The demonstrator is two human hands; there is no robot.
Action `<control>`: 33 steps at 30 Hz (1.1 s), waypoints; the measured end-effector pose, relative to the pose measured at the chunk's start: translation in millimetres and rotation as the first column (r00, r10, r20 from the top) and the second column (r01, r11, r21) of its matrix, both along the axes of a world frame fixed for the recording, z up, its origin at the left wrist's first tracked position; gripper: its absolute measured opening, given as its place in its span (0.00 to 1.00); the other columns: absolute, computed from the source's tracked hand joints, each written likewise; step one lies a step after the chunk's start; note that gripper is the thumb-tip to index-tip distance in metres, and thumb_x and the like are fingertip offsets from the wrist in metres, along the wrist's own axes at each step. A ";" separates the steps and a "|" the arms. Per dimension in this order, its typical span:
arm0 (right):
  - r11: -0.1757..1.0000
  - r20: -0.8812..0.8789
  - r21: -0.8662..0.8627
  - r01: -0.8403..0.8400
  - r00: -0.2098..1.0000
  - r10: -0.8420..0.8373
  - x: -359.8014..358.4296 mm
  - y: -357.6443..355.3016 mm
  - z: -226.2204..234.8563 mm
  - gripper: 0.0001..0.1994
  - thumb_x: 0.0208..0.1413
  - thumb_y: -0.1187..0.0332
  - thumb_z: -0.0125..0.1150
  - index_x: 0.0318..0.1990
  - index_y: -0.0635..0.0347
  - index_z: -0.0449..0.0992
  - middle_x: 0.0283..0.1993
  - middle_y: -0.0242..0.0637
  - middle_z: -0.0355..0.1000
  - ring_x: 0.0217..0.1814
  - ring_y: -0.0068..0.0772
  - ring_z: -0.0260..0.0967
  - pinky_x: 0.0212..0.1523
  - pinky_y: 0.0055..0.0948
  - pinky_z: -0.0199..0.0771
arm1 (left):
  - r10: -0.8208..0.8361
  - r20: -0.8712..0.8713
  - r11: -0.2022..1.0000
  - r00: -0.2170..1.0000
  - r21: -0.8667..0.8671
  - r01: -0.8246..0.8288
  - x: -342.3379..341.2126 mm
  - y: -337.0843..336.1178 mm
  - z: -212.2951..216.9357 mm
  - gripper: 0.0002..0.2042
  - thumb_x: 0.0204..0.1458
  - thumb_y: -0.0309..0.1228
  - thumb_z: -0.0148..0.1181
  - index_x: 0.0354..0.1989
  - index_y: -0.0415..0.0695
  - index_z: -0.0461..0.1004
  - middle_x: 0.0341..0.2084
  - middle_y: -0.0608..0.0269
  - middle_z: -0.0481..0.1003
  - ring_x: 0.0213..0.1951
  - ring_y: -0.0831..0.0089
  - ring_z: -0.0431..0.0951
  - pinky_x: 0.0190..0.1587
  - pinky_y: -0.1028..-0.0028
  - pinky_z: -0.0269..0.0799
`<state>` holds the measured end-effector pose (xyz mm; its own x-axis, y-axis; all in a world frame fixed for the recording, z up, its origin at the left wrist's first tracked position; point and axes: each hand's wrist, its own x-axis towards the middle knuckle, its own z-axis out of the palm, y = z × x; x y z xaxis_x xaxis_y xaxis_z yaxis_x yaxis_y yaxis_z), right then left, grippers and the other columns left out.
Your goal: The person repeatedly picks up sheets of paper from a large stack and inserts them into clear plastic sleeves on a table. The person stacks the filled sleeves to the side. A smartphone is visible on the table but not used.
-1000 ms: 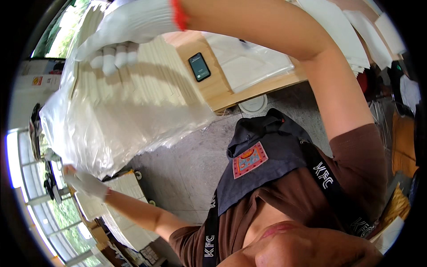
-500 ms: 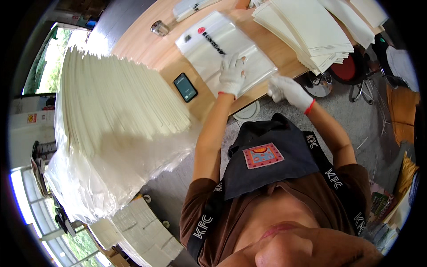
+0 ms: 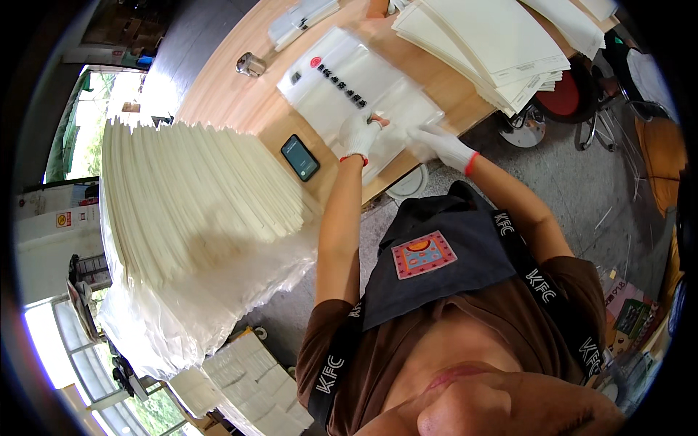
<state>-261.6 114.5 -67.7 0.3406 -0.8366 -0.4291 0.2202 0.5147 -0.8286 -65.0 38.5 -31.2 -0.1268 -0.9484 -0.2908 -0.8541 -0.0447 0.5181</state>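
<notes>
A stack of clear plastic bags [image 3: 327,67], with a red round mark and dark print, lies on the wooden table near its front edge. My left hand [image 3: 361,136], in a white knitted glove with bare fingertips, is on the bags with its fingers curled and the thumb and forefinger tips together at the film. My right hand [image 3: 445,147], gloved in white with a red cuff, is at the right front corner of the bags. Motion smears its fingers, so their hold cannot be made out. Left of the bags lies a dark phone [image 3: 300,158].
A tall stack of cream sheets [image 3: 196,196] in plastic wrap rises at the left. Large pale sheets [image 3: 487,43] lie on the table's far right. A metal cup [image 3: 251,65] and another plastic-wrapped bundle [image 3: 302,23] are farther back. A round red-seated stool [image 3: 567,94] stands at the right.
My left hand has gone from spread flat to curled, and has moved slightly nearer. My right hand has moved left to the bags' corner. The whole view has shifted a little.
</notes>
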 end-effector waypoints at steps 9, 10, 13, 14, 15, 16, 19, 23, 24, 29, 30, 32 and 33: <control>0.842 -0.753 -0.433 -0.322 0.643 -0.141 0.0 -50.6 -40.0 0.22 0.56 0.48 0.47 0.40 0.58 0.75 0.35 0.41 0.76 0.39 0.44 0.73 0.40 0.41 0.69 | 0.125 -0.521 0.957 0.845 -0.161 -0.240 34.6 -12.7 -28.9 0.09 0.49 0.34 0.63 0.31 0.43 0.71 0.21 0.66 0.71 0.29 0.78 0.71 0.31 0.72 0.71; 0.812 -0.850 -0.404 -0.422 0.502 -0.162 -12.6 -43.5 -27.7 0.21 0.56 0.49 0.47 0.39 0.57 0.76 0.36 0.43 0.75 0.39 0.45 0.73 0.40 0.41 0.70 | 0.089 -0.693 0.958 0.716 -0.137 -0.252 41.5 -15.5 -22.6 0.08 0.50 0.32 0.61 0.33 0.42 0.71 0.22 0.66 0.72 0.27 0.79 0.70 0.31 0.74 0.72; 0.809 -0.888 -0.420 -0.412 0.370 -0.272 -49.2 -31.1 -37.7 0.21 0.57 0.49 0.46 0.34 0.59 0.77 0.34 0.46 0.75 0.37 0.49 0.72 0.38 0.44 0.69 | 0.092 -0.953 0.973 0.287 0.024 -0.231 35.6 -21.6 -8.7 0.06 0.54 0.27 0.56 0.39 0.43 0.69 0.26 0.63 0.74 0.23 0.81 0.68 0.30 0.77 0.73; 0.827 -0.933 -0.330 -0.455 0.293 -0.211 -53.8 -30.5 -29.5 0.22 0.56 0.49 0.46 0.34 0.59 0.77 0.34 0.46 0.75 0.36 0.49 0.73 0.38 0.44 0.70 | 0.178 -0.961 0.967 0.213 0.131 -0.217 29.1 -19.3 0.0 0.07 0.54 0.26 0.54 0.41 0.43 0.69 0.27 0.62 0.74 0.22 0.82 0.67 0.29 0.79 0.73; 0.840 -0.966 -0.235 -0.489 0.211 -0.148 -62.1 -31.0 -18.3 0.22 0.56 0.49 0.46 0.33 0.59 0.77 0.33 0.47 0.75 0.35 0.49 0.73 0.37 0.44 0.70 | 0.265 -0.954 0.952 0.139 0.236 -0.195 22.8 -16.3 8.0 0.07 0.55 0.25 0.52 0.42 0.44 0.68 0.28 0.61 0.75 0.21 0.82 0.66 0.29 0.80 0.73; 0.845 -0.988 -0.141 -0.515 0.127 -0.087 -68.9 -31.0 -2.2 0.22 0.56 0.49 0.47 0.32 0.59 0.77 0.32 0.47 0.75 0.34 0.49 0.73 0.37 0.44 0.70 | 0.231 -0.950 0.964 0.210 0.194 -0.182 15.5 -12.4 14.7 0.08 0.55 0.25 0.51 0.43 0.44 0.68 0.29 0.60 0.75 0.20 0.82 0.67 0.29 0.81 0.73; 0.938 -0.805 -0.103 -0.331 0.582 0.117 -64.9 -30.8 45.4 0.23 0.58 0.50 0.46 0.29 0.62 0.77 0.28 0.47 0.74 0.32 0.44 0.73 0.37 0.40 0.72 | 0.108 -0.897 0.987 0.429 0.047 -0.152 -17.7 4.7 28.4 0.08 0.56 0.24 0.48 0.43 0.45 0.69 0.30 0.60 0.76 0.21 0.80 0.70 0.29 0.80 0.71; 0.763 -0.119 -0.633 0.128 0.958 -0.260 -0.3 -38.8 39.0 0.20 0.60 0.54 0.45 0.34 0.62 0.76 0.30 0.46 0.73 0.34 0.39 0.73 0.40 0.37 0.72 | -0.386 -0.330 0.735 0.861 -0.674 0.071 -88.2 49.6 47.2 0.09 0.52 0.22 0.48 0.41 0.43 0.71 0.29 0.57 0.76 0.24 0.69 0.75 0.31 0.70 0.70; 0.723 -0.251 -0.689 0.046 0.921 -0.297 7.1 -40.5 37.9 0.19 0.59 0.54 0.45 0.35 0.60 0.76 0.30 0.46 0.73 0.34 0.40 0.73 0.40 0.37 0.72 | -0.490 -0.333 0.743 0.805 -0.643 0.186 -105.1 70.4 68.5 0.09 0.50 0.22 0.50 0.39 0.43 0.71 0.29 0.55 0.75 0.26 0.64 0.75 0.33 0.67 0.70; 0.542 -0.702 -0.702 -0.461 0.574 -0.421 -0.1 -6.4 35.9 0.14 0.58 0.57 0.47 0.38 0.52 0.76 0.34 0.45 0.74 0.37 0.42 0.73 0.42 0.38 0.72 | -0.657 -0.082 0.652 0.749 -0.561 0.510 -123.7 136.3 78.1 0.09 0.46 0.29 0.56 0.37 0.45 0.71 0.28 0.51 0.75 0.31 0.50 0.76 0.34 0.58 0.70; 0.549 -0.746 -0.662 -0.510 0.521 -0.415 -6.6 -4.9 37.1 0.13 0.57 0.58 0.47 0.39 0.50 0.77 0.35 0.45 0.74 0.38 0.43 0.73 0.42 0.38 0.72 | -0.608 -0.115 0.701 0.786 -0.543 0.462 -124.4 127.6 76.1 0.10 0.47 0.32 0.56 0.39 0.46 0.71 0.28 0.51 0.75 0.31 0.50 0.76 0.32 0.57 0.70; 0.648 -0.868 -0.484 -0.589 0.418 -0.268 -26.4 -7.7 42.5 0.12 0.57 0.59 0.48 0.40 0.47 0.77 0.36 0.45 0.74 0.39 0.44 0.73 0.42 0.38 0.72 | -0.506 -0.033 0.811 0.862 -0.357 0.463 -116.7 97.5 64.4 0.12 0.52 0.33 0.54 0.45 0.49 0.71 0.31 0.48 0.75 0.32 0.51 0.76 0.33 0.58 0.71; 0.677 -0.911 -0.378 -0.632 0.384 -0.150 -42.1 -7.8 46.9 0.11 0.56 0.59 0.48 0.41 0.46 0.77 0.37 0.45 0.74 0.40 0.44 0.73 0.43 0.39 0.72 | -0.421 -0.320 0.889 0.849 -0.333 0.315 -106.6 80.5 47.5 0.14 0.54 0.31 0.52 0.50 0.48 0.70 0.37 0.49 0.75 0.38 0.56 0.77 0.39 0.63 0.71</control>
<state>-303.7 106.6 -20.9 0.3700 -0.9268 -0.0652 -0.7987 -0.2814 -0.5318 -171.6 119.0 16.4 -0.5298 -0.8423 0.0988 -0.5188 0.4141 0.7479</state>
